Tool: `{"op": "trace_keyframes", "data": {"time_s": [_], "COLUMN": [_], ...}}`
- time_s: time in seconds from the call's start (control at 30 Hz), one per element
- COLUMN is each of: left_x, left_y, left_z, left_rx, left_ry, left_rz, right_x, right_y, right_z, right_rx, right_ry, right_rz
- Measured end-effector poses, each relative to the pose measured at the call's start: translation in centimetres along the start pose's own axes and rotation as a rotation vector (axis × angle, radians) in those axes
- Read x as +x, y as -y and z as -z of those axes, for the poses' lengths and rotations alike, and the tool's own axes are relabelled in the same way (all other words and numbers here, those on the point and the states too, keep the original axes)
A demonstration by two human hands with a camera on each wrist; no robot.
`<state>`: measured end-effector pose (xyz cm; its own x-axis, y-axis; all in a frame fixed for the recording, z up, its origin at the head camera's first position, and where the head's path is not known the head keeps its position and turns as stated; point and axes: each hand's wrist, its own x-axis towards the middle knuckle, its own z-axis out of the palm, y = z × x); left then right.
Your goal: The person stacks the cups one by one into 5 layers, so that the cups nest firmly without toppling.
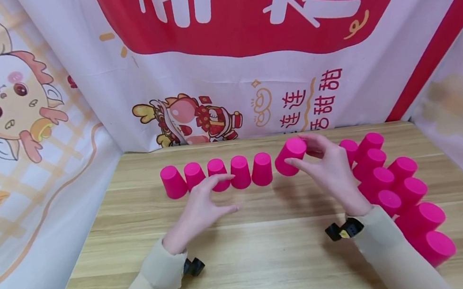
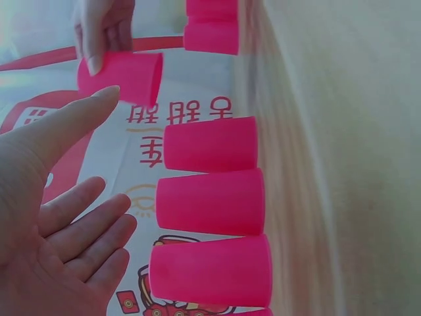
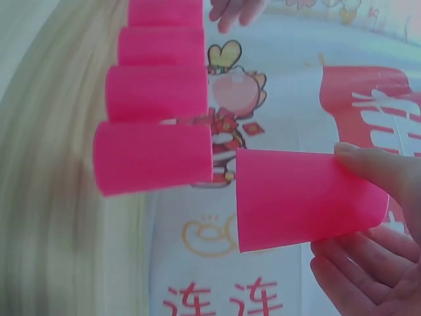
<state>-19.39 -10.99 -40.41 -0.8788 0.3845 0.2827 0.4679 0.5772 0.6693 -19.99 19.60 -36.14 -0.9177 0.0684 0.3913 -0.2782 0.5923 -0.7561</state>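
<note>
My right hand (image 1: pixel 329 166) grips a pink cup (image 1: pixel 289 158) near its closed end, thumb on one side and fingers on the other. The cup is upside down, tilted, and raised off the table at the right end of a row. In that row several pink cups stand upside down; the rightmost is this cup (image 1: pixel 262 169). My left hand (image 1: pixel 204 205) hovers in front of the row with thumb and fingers spread, holding nothing. In the right wrist view the held cup (image 3: pixel 296 201) is beside the end row cup (image 3: pixel 154 158).
On the right of the wooden table (image 1: pixel 245 267) several more upside-down pink cups (image 1: pixel 420 218) stand in a close cluster, beside my right forearm. A printed cloth (image 1: pixel 216 84) hangs along the back edge, and more cloth covers both sides.
</note>
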Motion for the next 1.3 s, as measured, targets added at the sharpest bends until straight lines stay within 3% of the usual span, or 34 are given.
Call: {"op": "trace_keyframes", "data": {"time_s": [0.4, 0.7, 1.3], "left_x": [-1.4, -2.4, -2.8], "left_y": [0.7, 1.3, 1.5], "left_z": [-0.4, -0.7, -0.6], "left_rx": [-0.013, -0.034, -0.082], "left_ry": [0.036, 0.080, 0.091], "left_rz": [0.064, 0.100, 0.124], "right_x": [2.8, 4.1, 4.6], "right_y": [2.4, 3.1, 2.9], "right_z": [-4.1, -6.9, -8.0], "right_rx": [0.156, 0.153, 0.112], "right_ry": [0.013, 0.059, 0.104], "right_rz": [0.028, 0.051, 0.036]}}
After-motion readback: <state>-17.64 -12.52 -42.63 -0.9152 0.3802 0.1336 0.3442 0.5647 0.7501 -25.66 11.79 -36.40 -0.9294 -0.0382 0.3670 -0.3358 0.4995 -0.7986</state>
